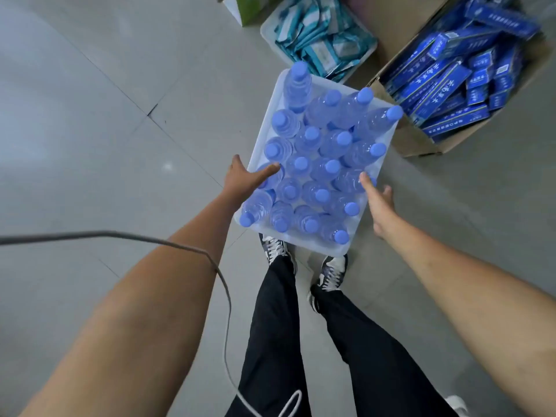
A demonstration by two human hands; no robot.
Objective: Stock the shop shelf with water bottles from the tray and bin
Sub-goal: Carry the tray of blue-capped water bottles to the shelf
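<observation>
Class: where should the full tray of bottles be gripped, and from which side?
Likely by its two long rims, left hand and right hand each from its own side: the tray is wide and packed with standing bottles, so lift level.

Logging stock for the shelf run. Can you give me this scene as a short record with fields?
tray: white plastic, packed with standing blue-capped water bottles
left hand: at its left rim, thumb over a bottle, fingers hidden
right hand: at its right rim, fingers straight
nearby: cardboard box of blue cartons; clear bin of teal packets
</observation>
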